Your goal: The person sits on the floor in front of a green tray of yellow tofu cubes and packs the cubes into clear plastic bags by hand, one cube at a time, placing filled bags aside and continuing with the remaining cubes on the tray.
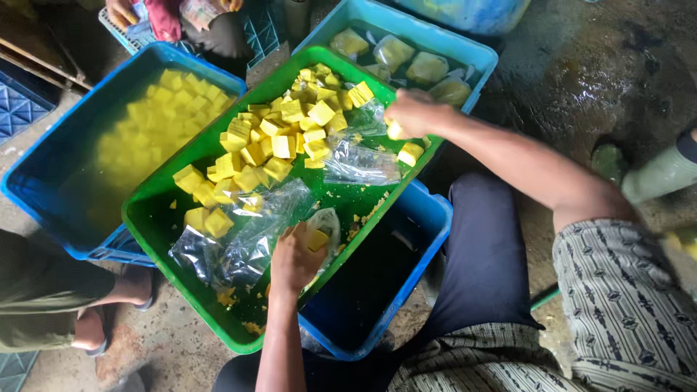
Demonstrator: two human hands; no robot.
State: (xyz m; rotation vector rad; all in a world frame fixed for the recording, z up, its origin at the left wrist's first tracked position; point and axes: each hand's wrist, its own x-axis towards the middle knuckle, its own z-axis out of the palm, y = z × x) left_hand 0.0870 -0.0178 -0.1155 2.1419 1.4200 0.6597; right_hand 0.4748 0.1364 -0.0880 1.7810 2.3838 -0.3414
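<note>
Hands working over green tray (156, 218) | left hand (294, 261) is gripping small clear bag (324, 231) with a yellow cube inside, at tray's near edge | right hand (414, 114) is pinching one cube (394, 131) at tray's far rim | cube pile (279, 145) is lying between both hands | empty bags (239, 239) are lying just beside left hand

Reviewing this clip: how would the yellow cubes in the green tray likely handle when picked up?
The yellow cubes look wet and smooth, so probably slippery. Crumbs scattered on the green tray suggest they break easily under pressure. The right hand pinches one with its fingers alone, so each is probably light.
</note>
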